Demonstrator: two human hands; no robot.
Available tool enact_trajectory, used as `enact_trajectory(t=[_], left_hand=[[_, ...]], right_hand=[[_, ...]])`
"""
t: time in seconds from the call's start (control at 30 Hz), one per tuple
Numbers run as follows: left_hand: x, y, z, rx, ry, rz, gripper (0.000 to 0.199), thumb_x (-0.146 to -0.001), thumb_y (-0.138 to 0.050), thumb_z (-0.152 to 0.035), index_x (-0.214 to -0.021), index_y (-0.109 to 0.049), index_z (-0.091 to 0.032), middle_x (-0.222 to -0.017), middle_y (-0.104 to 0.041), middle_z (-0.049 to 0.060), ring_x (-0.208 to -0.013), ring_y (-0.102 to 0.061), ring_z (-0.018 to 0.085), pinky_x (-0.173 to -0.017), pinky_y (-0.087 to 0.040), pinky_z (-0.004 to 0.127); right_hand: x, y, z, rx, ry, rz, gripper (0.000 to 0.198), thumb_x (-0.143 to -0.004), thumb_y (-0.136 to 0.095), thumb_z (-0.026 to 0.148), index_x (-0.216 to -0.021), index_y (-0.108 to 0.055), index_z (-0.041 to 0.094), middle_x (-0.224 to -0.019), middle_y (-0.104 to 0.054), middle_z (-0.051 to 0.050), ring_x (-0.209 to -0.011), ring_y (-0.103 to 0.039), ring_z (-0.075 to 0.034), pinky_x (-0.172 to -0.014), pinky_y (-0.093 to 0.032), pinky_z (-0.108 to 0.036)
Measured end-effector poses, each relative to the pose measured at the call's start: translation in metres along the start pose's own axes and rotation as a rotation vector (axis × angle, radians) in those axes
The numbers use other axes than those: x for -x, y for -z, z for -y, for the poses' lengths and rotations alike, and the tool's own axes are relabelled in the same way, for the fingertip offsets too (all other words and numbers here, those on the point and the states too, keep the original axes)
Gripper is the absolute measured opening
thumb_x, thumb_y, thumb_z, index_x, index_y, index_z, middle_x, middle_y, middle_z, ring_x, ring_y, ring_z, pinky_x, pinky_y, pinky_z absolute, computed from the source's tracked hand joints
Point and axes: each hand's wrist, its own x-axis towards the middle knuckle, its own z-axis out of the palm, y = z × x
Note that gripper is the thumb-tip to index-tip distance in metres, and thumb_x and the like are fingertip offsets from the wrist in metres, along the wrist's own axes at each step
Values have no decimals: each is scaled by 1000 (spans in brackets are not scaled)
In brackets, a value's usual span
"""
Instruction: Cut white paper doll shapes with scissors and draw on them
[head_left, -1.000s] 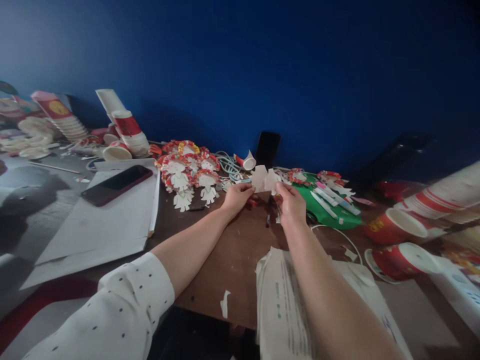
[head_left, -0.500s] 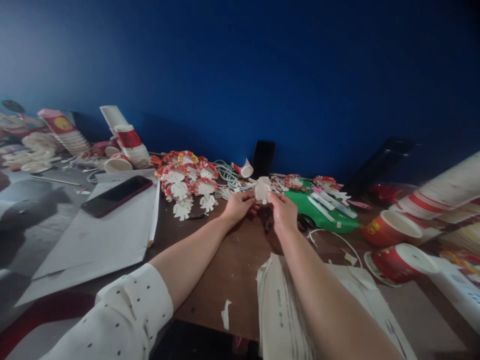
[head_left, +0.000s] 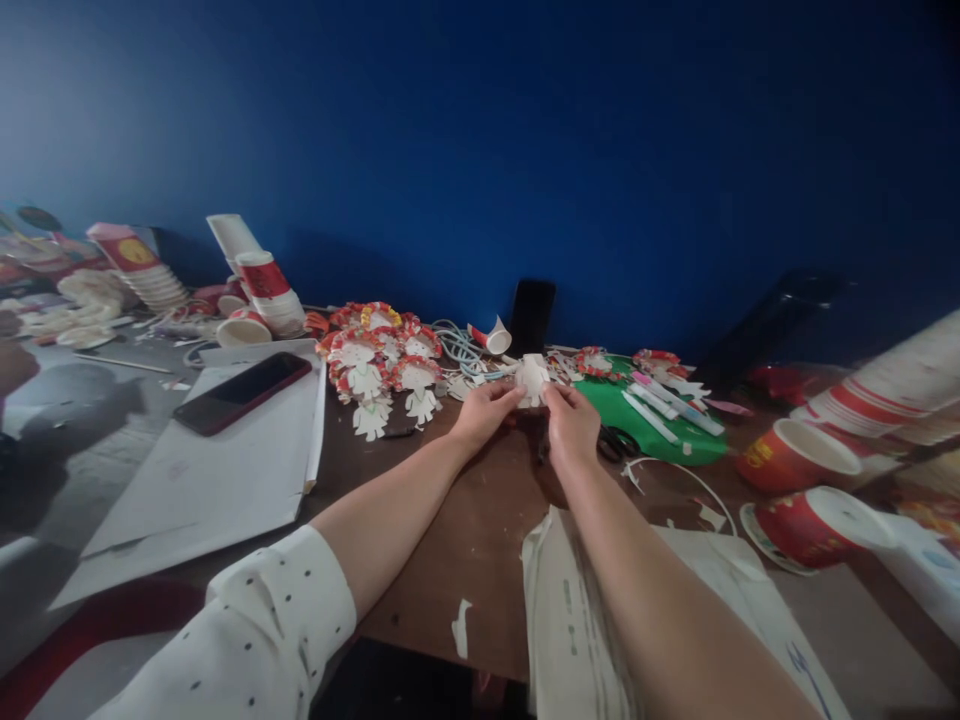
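Between my two hands, above the brown table (head_left: pixel 420 560), is a small white paper cutout (head_left: pixel 533 374) shaped like a figure. My left hand (head_left: pixel 486 412) pinches its lower left edge. Its lower right edge is in the closed fingers of my right hand (head_left: pixel 571 418). To the left lies a pile of paper dolls (head_left: pixel 379 365) with red and white frilled tops. Black scissors (head_left: pixel 618 443) rest beside my right wrist, partly on a green sheet (head_left: pixel 694 449).
A dark phone (head_left: pixel 533 315) leans on the blue wall. Another phone (head_left: pixel 242 393) lies on white paper sheets (head_left: pixel 217 490) at left. Red paper cups (head_left: pixel 799 455) and a long cup stack (head_left: pixel 892 385) are at right. Markers (head_left: pixel 651 412) lie on the green sheet. A person's hand (head_left: pixel 15 365) shows at far left.
The whole view has shifted slightly, so things appear a little farther right. My left hand has come closer to the cutout's edge. Another person's hand has appeared at the far left.
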Motion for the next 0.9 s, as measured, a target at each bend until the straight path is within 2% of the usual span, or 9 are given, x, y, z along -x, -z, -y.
enact_trajectory(t=[0.17, 0.3, 0.4, 0.5, 0.67, 0.9], left_hand=[[-3, 2, 4, -57, -68, -77, 28, -76, -69, -39, -83, -69, -12, -64, -64, 0, -53, -54, 9, -53, -43, 20], [-4, 3, 5, -46, -71, -80, 26, -76, -68, -38, -80, -68, -12, -62, -62, -1, -52, -52, 8, -52, -41, 21], [-5, 3, 7, -44, -71, -62, 27, -75, -69, -39, -81, -68, -13, -64, -63, -1, -53, -52, 8, -53, -41, 21], [-5, 3, 7, -29, -63, -34, 27, -73, -70, -39, -80, -67, -12, -65, -63, -1, -54, -51, 8, -54, -40, 20], [-3, 2, 5, -26, -55, -20, 28, -72, -70, -40, -78, -66, -13, -60, -60, -2, -52, -49, 8, -54, -39, 21], [-3, 2, 6, -45, -68, -28, 32, -73, -70, -44, -74, -64, -13, -61, -60, -2, -53, -47, 8, -54, -38, 21]], right_hand=[[5, -1, -3, 90, 43, 105, 26, -64, -74, 40, -75, -73, 16, -66, -69, 0, -66, -60, -16, -66, -48, -28], [4, -4, -5, -16, -3, 131, 35, -60, -79, 38, -85, -68, 16, -70, -69, 0, -64, -61, -16, -64, -49, -27], [3, -3, -6, -57, -5, 165, 42, -62, -79, 42, -94, -69, 16, -79, -72, -1, -71, -64, -16, -68, -50, -28], [2, 1, -5, 24, 31, 218, 38, -67, -74, 49, -88, -73, 16, -77, -72, -1, -71, -64, -18, -69, -49, -29], [3, 4, -3, 104, 25, 180, 36, -67, -74, 50, -80, -75, 17, -66, -69, 0, -63, -59, -17, -62, -47, -27], [5, 3, 2, 147, 72, 174, 32, -70, -73, 48, -78, -75, 16, -69, -70, -1, -68, -60, -17, -65, -46, -26]])
